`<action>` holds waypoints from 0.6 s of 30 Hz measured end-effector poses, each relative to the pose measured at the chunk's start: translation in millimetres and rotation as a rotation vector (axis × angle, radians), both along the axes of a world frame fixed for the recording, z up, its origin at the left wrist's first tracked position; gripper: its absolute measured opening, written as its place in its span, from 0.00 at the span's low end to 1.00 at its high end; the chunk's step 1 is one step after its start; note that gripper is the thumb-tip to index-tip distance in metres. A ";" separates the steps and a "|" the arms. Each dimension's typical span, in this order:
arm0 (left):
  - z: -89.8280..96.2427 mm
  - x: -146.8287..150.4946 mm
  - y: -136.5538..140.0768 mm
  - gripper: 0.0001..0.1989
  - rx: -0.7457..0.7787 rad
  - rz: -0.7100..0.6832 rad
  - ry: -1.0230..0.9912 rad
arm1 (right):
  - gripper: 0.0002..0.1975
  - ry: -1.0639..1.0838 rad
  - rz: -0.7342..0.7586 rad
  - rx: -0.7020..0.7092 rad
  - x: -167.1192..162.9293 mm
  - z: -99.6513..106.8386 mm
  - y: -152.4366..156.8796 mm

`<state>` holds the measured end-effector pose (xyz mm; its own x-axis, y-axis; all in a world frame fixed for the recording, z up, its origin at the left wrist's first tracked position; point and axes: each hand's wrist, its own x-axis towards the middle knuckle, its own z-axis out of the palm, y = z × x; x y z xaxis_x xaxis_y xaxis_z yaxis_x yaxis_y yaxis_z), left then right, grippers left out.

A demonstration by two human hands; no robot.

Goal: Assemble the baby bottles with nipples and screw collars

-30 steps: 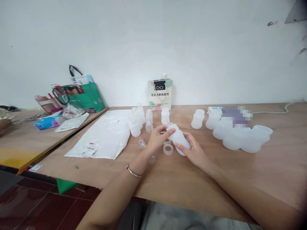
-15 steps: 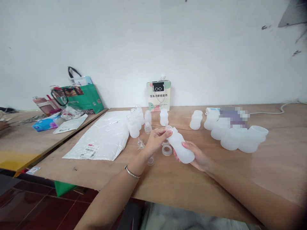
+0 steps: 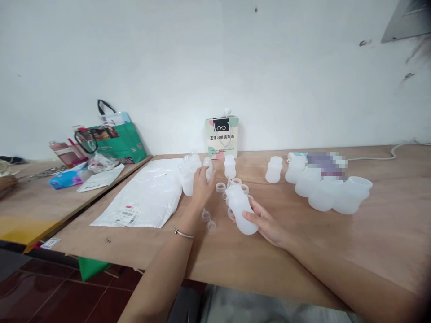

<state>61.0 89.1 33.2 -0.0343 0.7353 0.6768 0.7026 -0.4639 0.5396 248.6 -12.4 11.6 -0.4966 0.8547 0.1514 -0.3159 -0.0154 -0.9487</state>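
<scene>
My right hand [image 3: 266,222] is wrapped round a frosted white baby bottle [image 3: 243,213], tilted with its top away from me. A clear teat [image 3: 230,183] sits at the bottle's mouth. Fingers apart, my left hand [image 3: 203,186] reaches to the clear domed caps [image 3: 208,165], which it partly covers; contact is unclear. Left of it stand several frosted bottles with domed tops [image 3: 187,181]. Clear collar rings [image 3: 220,187] lie behind and beside the held bottle. Small clear teats [image 3: 211,225] lie on the table nearer to me.
Single frosted bottles [image 3: 230,167] stand further back, with a cluster of open-mouthed ones [image 3: 319,197] at right. A white plastic mailer [image 3: 148,188] lies at left. A paper bag [image 3: 222,139] stands against the wall. A green bag [image 3: 124,143] and tissue pack [image 3: 65,177] occupy the left table.
My left hand has left the held bottle's top and moved left and away to the domed caps. My right hand has brought the bottle slightly left and more upright.
</scene>
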 end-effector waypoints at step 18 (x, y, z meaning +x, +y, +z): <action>24.2 9.5 -22.9 0.14 0.344 -0.329 -0.478 | 0.21 -0.154 -0.148 0.109 2.6 1.7 1.9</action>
